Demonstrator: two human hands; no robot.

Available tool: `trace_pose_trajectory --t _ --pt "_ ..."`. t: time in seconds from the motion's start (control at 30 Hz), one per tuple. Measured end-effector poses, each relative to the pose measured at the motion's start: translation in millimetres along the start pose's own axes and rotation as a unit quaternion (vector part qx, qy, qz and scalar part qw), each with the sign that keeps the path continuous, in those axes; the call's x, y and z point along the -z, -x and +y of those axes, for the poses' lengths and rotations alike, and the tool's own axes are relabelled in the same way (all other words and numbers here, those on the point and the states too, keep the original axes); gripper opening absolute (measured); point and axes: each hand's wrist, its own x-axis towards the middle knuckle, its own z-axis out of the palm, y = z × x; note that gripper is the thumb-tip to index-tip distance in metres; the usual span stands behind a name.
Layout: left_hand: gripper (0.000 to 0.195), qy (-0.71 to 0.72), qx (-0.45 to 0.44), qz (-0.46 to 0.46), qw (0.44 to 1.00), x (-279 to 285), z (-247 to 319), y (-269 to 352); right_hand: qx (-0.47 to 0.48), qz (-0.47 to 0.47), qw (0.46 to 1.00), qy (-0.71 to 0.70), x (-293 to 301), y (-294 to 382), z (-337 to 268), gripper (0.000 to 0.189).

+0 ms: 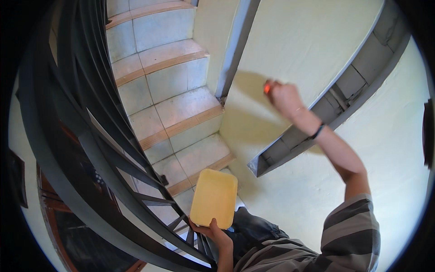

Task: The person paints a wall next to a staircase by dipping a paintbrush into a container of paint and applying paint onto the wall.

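My left hand [217,234] holds a yellow plastic tray or shallow container [214,199] by its near edge, thumb on top, above the lowest visible stair. Raised at the upper right, my right hand [283,98] is closed around a small object with a bright orange-red part [267,88]; most of that object is hidden by the fingers, so its kind cannot be told. The right hand is in front of the cream wall [292,44], and whether it touches the wall cannot be told. A dark band circles the right wrist.
Tiled stairs [190,98] with wood-look nosings rise ahead. A dark metal railing [102,142] curves along the left side. On the right, a long recessed slot [353,74] in the wall exposes grey blocks. A framed dark panel [91,238] shows beyond the railing.
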Motion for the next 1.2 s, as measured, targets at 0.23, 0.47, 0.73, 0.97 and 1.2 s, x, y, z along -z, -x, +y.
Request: trace_pose_trajectory --t 0.23,0.47,0.73,0.97,1.2 --pt "0.079 0.015 0.021 -0.042 0.999 -12.6 16.5 10.2 0.090 0.081 0.970 0.209 -37.8 -24.8 7.4 0.009" --pt "0.080 -0.018 -0.012 -0.083 0.996 -16.9 26.4 14.7 0.102 -0.101 0.988 -0.058 -112.1 55.5 -60.7 0.011" --pt "0.078 -0.004 0.004 -0.074 0.997 -15.3 31.5 7.0 -0.024 0.091 0.995 0.025 106.6 8.6 22.9 0.014" --pt "0.075 0.017 -0.007 -0.099 0.995 -24.6 31.2 4.2 0.142 -0.059 0.986 -0.070 -80.6 107.2 -55.7 0.011" --pt "0.073 0.038 0.019 -0.057 0.997 -30.6 61.3 16.2 -0.149 0.035 0.931 -0.330 3.4 142.8 -71.8 0.021"
